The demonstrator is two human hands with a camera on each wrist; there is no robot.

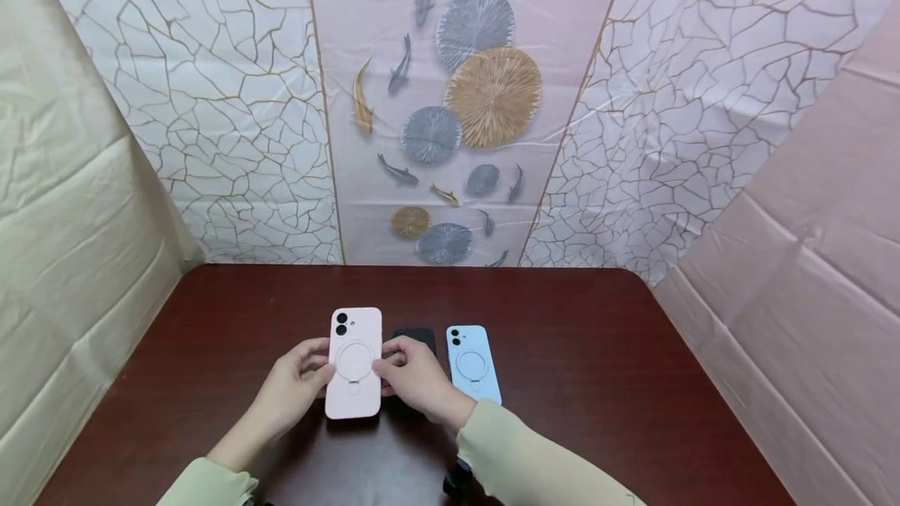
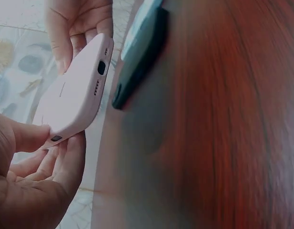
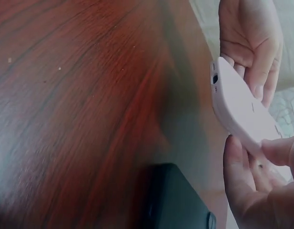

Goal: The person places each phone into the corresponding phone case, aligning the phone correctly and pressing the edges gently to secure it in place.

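A pale pink phone case (image 1: 354, 400) with two dark camera circles and a ring on its back is held up off the table, back facing the head camera. My left hand (image 1: 288, 389) pinches its left edge, thumb on the back and fingers behind. On the opposite edge my right hand (image 1: 422, 381) grips the same way. The left wrist view shows the bottom edge of the pink case (image 2: 80, 90) with its port cutout; its far face is hidden. A black phone-shaped item (image 1: 419, 336) lies partly covered by my right hand.
Just right of my right hand, a light blue phone case (image 1: 474, 361) with a similar ring lies on the dark red wooden table (image 1: 598, 381). Patterned cloth (image 1: 436, 178) hangs behind the table's back edge. Plain cloth sheets (image 1: 77, 256) hang along both sides.
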